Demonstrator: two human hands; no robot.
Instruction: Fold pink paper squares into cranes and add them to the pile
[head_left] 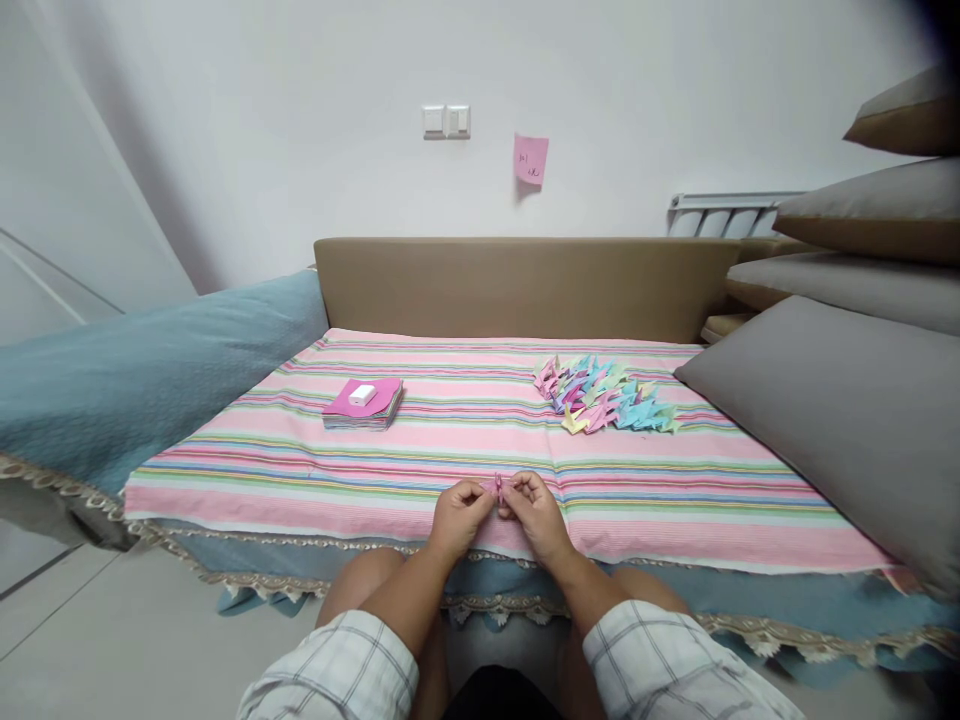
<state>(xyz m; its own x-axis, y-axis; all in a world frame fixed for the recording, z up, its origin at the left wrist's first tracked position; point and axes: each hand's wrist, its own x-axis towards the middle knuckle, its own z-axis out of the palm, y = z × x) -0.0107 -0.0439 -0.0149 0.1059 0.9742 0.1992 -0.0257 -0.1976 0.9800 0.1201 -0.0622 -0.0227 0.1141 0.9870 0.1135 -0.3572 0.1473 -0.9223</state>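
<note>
Between my two hands is a small folded pink paper (499, 487), narrow and upright, held just above the striped cloth near the sofa's front edge. My left hand (460, 515) pinches its left side between thumb and forefinger. From the right, my right hand (537, 515) pinches it the same way, its other fingers curled. Fingertips cover much of the paper, so its exact shape is hard to make out. Beyond my right hand lies a pile of folded paper cranes (611, 398) in pink, blue, yellow, green and purple.
A stack of coloured paper sheets (361, 412) with a small white block (362, 395) on top sits to the left. Grey cushions (832, 420) are piled at the right. The striped cloth (450, 450) covers the seat, and a pink note (531, 160) hangs on the wall.
</note>
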